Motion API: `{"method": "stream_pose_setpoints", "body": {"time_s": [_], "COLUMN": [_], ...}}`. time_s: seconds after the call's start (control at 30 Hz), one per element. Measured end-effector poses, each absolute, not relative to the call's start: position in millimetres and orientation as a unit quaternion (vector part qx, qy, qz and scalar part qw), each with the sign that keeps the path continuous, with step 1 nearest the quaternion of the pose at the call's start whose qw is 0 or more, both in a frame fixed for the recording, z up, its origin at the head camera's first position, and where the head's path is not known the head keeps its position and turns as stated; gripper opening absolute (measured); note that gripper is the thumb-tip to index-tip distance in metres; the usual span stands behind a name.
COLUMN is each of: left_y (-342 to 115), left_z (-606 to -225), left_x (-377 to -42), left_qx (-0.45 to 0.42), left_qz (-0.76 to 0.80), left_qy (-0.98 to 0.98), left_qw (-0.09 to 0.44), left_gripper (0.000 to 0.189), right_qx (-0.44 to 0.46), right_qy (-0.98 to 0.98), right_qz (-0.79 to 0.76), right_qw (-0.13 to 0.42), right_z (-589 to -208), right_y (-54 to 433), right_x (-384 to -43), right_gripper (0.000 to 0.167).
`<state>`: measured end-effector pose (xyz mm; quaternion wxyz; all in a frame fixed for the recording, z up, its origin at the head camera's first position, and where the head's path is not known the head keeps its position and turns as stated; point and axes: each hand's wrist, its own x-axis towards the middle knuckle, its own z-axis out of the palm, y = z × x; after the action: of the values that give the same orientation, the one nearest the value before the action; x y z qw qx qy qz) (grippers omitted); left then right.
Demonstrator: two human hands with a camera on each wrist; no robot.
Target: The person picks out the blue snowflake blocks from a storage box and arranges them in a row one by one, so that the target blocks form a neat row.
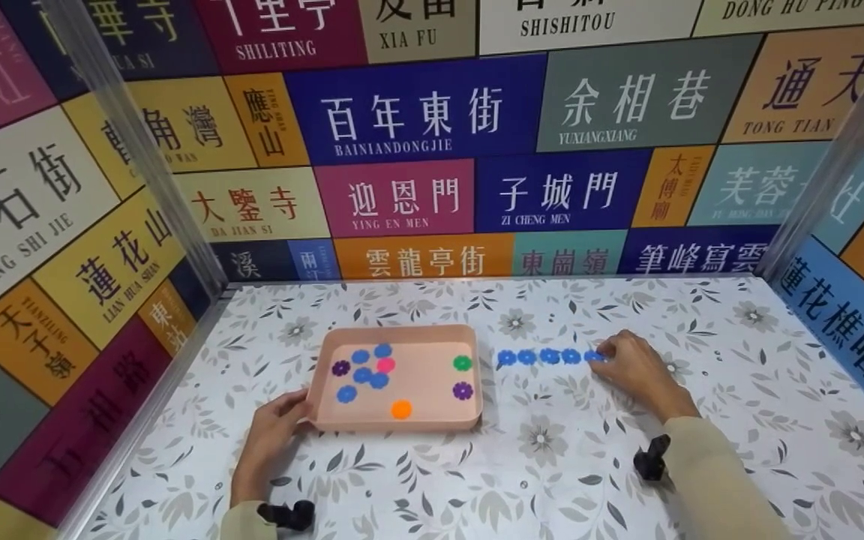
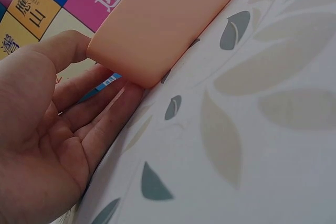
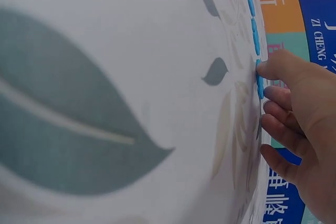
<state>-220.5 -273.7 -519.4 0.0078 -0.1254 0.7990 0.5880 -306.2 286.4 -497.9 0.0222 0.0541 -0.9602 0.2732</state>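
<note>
My left hand (image 1: 268, 436) grips the left end of a shallow peach-coloured plastic tray (image 1: 432, 424). In the left wrist view, the thumb lies at the rim and the other fingers reach the tray's corner (image 2: 136, 51) low down by the table. On the right, a straight row of several blue flower-shaped pieces (image 1: 549, 356) lies on the table. My right hand (image 1: 643, 373) pinches the blue flower-shaped piece (image 1: 592, 356) at the row's right end. From the right wrist, this piece (image 3: 259, 80) shows edge-on, flat to the table, with the thumb on it.
Inside the tray are several more blue flower pieces (image 1: 346, 394), two purple ones (image 1: 463, 391), a pink one (image 1: 386, 365), a green one (image 1: 462, 363) and an orange piece (image 1: 401, 409). Sign-covered panels (image 1: 417, 105) stand behind the floral-covered table (image 1: 477, 487).
</note>
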Motion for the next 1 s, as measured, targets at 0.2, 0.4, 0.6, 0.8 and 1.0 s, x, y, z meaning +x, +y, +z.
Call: {"method": "stream_pose_setpoints", "body": {"time_s": [0.2,0.4,0.6,0.8,1.0], "left_y": [-275.0,-274.7,-273.1,-273.5,-273.7], "left_z": [-519.5,-519.8,-518.4,-518.5,-519.6], "left_x": [-220.5,-220.7,-219.7,-219.4,-219.7], "left_qx": [-0.13,-0.123,-0.13,-0.129,-0.124], "left_qz": [0.59,0.597,0.592,0.594,0.591], "left_qy": [0.797,0.792,0.796,0.794,0.797], "left_qw": [0.014,0.01,0.015,0.014,0.014], "left_gripper": [0.045,0.043,0.043,0.043,0.044], "right_qx": [0.063,0.08,0.064,0.056,0.081], "right_qy": [-0.958,-0.954,-0.936,-0.902,-0.88], "right_qz": [0.28,0.285,0.343,0.427,0.466], "right_qw": [0.026,0.046,0.045,0.043,0.031], "right_z": [-499.6,-500.2,-492.5,-468.5,-452.5], "right_y": [286.5,285.1,280.2,254.5,214.0], "right_x": [-306.6,-306.5,-304.1,-306.3,-307.3], "right_gripper": [0.041,0.037,0.044,0.05,0.048]}}
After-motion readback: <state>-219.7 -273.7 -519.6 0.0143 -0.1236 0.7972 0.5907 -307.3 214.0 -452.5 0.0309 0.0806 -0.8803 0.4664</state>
